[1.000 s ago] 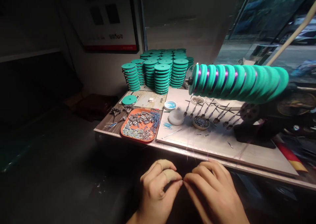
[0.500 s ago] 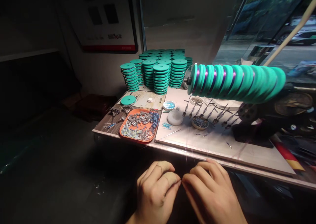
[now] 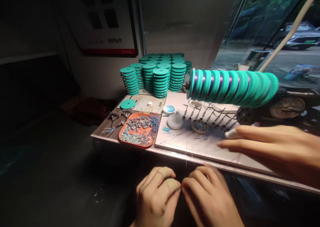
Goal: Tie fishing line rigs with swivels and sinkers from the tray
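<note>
My left hand [image 3: 157,195] and my right hand [image 3: 210,193] meet in front of the table's edge. Both are closed, fingertips pinched together and almost touching. Fine fishing line [image 3: 186,160] runs down toward the fingertips; the pinched part is too thin to make out. Pale tape wraps two fingers of the left hand. Above, a row of green foam spools [image 3: 232,86] wound with purple line sits on a dark machine [image 3: 287,106]. Several weighted rigs [image 3: 203,113] hang in a row below the spools, over a bowl of small grey beads [image 3: 199,127].
Another person's hand [image 3: 272,150] reaches in from the right over the white board [image 3: 172,147]. An orange tray [image 3: 120,137] holds sinkers and small tubes. Stacked green spools [image 3: 160,81] stand behind. White dishes [image 3: 175,122] and a thin metal tool [image 3: 170,138] lie on the board.
Another person's hand has come in from the right above the board. My hands stay pinched together, nearly in place. The view has shifted slightly.
</note>
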Demonstrator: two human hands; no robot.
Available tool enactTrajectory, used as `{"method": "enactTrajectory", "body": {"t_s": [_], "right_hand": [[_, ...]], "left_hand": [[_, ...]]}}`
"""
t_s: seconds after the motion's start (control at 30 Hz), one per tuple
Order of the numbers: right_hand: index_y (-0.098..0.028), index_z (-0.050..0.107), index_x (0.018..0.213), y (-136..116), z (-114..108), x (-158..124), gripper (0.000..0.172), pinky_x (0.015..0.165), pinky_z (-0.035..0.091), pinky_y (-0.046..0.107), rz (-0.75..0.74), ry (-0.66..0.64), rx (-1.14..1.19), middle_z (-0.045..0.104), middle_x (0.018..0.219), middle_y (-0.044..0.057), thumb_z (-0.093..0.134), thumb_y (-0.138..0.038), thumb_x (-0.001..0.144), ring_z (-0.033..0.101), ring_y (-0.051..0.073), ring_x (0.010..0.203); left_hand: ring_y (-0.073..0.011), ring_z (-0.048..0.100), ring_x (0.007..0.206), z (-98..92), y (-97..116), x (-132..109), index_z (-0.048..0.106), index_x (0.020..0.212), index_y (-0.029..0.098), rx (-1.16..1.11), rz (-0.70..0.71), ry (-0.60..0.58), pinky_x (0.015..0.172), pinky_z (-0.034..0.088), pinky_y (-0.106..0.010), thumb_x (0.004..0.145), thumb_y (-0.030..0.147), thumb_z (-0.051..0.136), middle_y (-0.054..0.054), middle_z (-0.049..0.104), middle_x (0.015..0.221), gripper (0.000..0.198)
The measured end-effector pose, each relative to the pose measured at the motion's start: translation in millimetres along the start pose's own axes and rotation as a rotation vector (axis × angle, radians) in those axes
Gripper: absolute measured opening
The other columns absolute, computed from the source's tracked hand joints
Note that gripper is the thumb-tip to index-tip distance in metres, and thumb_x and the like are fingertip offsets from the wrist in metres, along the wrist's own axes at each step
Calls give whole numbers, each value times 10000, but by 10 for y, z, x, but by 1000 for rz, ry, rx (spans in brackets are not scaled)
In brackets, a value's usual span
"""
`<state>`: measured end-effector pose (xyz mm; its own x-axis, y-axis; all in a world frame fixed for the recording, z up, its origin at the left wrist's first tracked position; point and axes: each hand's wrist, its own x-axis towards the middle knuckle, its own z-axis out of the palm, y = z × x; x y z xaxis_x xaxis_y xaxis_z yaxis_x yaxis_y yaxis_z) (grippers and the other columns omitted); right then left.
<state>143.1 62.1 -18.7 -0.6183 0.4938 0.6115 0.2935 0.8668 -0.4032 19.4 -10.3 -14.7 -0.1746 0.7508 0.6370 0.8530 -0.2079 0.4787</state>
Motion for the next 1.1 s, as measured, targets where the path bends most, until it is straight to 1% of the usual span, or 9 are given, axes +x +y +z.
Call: {"method": "enactTrajectory", "body": {"t_s": [0.07,0.17,0.23,0.37,0.47,0.73,0.9,1.0,1.1], "right_hand": [[-182,573,684,-1,-2,5,344,715,320,309,-19,-43,-38,515,638,33,308,-178,902,422,196,726],[-195,562,641,9,3,-6,435,736,310,319,-4,37,-79,506,610,32,238,-208,930,418,196,699],[-194,589,712,34,-9,-20,375,748,314,311,-17,49,-87,538,645,29,281,-206,925,431,193,711],[-165,575,945,120,-78,-60,149,783,337,288,-68,-42,-57,583,786,23,463,-163,848,468,189,796],[-189,565,892,157,-104,-81,109,896,297,325,-76,-85,-27,579,776,5,502,-138,819,483,185,829],[-196,574,781,82,-13,-20,248,940,270,345,-60,15,1,580,680,-5,355,-152,890,494,168,764],[-188,577,925,121,-53,-50,154,881,308,323,-91,-30,-84,614,798,9,438,-177,860,504,191,830],[-211,580,772,104,-41,-47,294,806,328,286,-56,-22,-88,589,704,2,324,-217,918,501,175,768],[-214,544,621,80,-12,-4,435,845,312,309,-8,58,-40,540,577,-11,255,-259,943,483,165,688]], "left_hand": [[-159,577,644,-2,7,7,603,724,150,-6,6,14,534,473,-251,711,5,557,-65,613,725,153],[-158,573,638,-6,10,8,598,715,151,-5,1,9,529,470,-253,709,8,562,-63,611,720,148],[-157,574,649,-5,6,3,591,709,156,-11,-22,-3,537,469,-252,714,15,565,-60,612,731,143],[-153,578,662,-2,-2,-3,588,704,163,-32,-76,-2,552,470,-250,709,23,580,-50,610,738,141],[-154,578,650,-8,3,4,594,697,163,-33,-73,11,545,469,-252,702,26,582,-50,608,723,138],[-155,575,640,-18,10,7,596,688,164,-6,-57,11,537,470,-250,699,20,570,-49,611,714,147],[-157,580,643,-14,3,12,599,699,170,3,-68,6,544,472,-248,700,29,571,-44,618,720,144],[-158,579,643,-24,11,15,602,698,176,18,-60,-8,538,467,-245,714,39,557,-40,622,719,145],[-160,586,684,-38,11,7,601,710,185,34,-72,-59,572,466,-247,721,39,547,-37,624,752,156]]}}
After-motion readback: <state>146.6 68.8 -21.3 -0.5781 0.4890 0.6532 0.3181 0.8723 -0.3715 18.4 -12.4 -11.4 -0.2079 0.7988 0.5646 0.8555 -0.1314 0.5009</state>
